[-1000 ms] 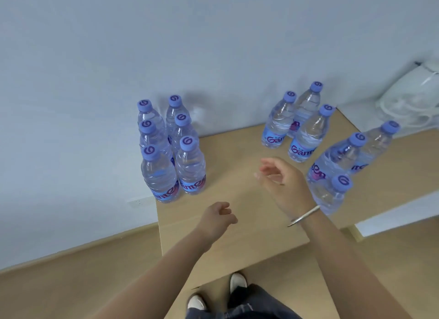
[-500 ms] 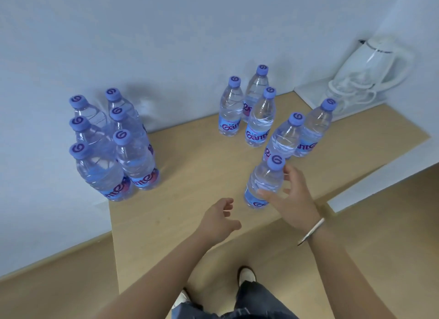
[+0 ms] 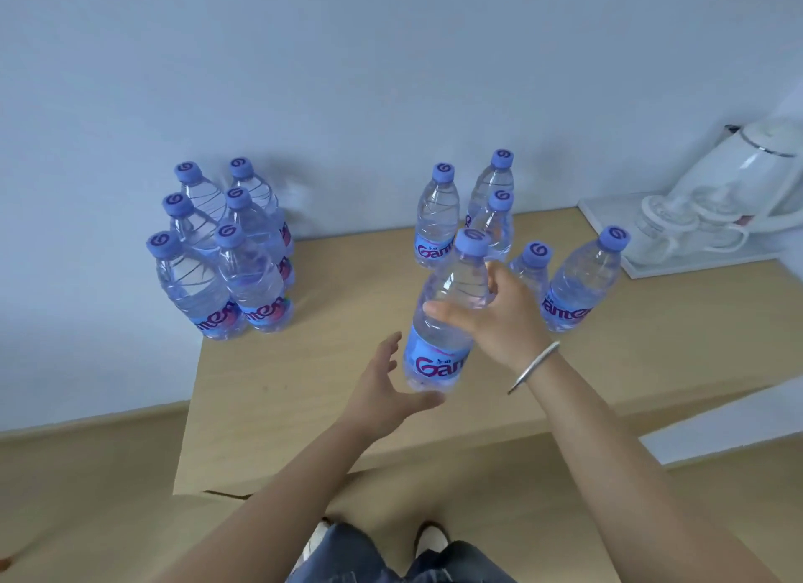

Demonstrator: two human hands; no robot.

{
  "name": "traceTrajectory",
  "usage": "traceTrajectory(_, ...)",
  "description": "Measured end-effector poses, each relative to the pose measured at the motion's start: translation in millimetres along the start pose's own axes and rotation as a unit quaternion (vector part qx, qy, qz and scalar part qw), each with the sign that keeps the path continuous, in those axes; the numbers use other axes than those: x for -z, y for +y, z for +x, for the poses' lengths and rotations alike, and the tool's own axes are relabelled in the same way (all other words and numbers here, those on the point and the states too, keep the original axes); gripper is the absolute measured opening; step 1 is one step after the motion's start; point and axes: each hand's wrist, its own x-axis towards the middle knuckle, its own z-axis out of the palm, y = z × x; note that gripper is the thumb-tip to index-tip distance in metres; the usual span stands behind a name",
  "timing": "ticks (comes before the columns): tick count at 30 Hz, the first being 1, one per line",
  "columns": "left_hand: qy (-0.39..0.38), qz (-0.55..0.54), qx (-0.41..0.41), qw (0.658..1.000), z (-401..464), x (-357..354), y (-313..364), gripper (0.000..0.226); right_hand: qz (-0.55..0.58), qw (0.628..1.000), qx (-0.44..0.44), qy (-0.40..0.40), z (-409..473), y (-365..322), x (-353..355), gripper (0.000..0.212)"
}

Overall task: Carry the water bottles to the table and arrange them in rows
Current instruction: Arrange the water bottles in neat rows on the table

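Note:
My right hand (image 3: 495,317) grips a clear water bottle (image 3: 443,321) with a blue cap around its middle and holds it above the wooden table (image 3: 330,365). My left hand (image 3: 386,391) is open just under the bottle's base, with its thumb near the bottom. Several matching bottles (image 3: 226,252) stand packed in two rows at the table's back left corner. Several more (image 3: 439,217) stand loosely at the back right, one of them (image 3: 582,278) furthest right.
A white electric kettle (image 3: 747,178) stands on a white tray (image 3: 608,217) at the far right against the wall. The table's front edge (image 3: 304,478) runs just ahead of my feet. Wooden floor lies to the left and right.
My right hand closed on the nearest bottle and lifted it off the table towards me. My left hand rose to meet its base. The view swung back to the left.

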Motion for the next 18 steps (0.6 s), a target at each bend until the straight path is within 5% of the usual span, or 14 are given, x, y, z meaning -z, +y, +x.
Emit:
traceTrajectory(4, 0.023, -0.106, -0.076, 0.991, -0.2, 13.1, 24.6, 0.053, -0.010, 0.999, 0.029, -0.017, 19.0, -40.6, -5.6, 0.054)
traceTrajectory(8, 0.013, -0.150, -0.087, 0.985, 0.8, 44.2, 39.4, 0.053, 0.012, 0.996, 0.054, -0.066, 34.0, -64.7, -15.9, 0.048)
traceTrajectory(13, -0.020, -0.153, -0.094, 0.984, 6.2, 84.3, 44.1, 0.039, 0.098, 0.967, 0.070, -0.223, 56.9, -87.2, -26.3, 0.038)
traceTrajectory(18, -0.039, -0.152, -0.096, 0.983, 14.6, 110.6, 44.2, 0.040, 0.116, 0.964, 0.115, -0.208, 77.7, -93.6, -47.3, 0.026)
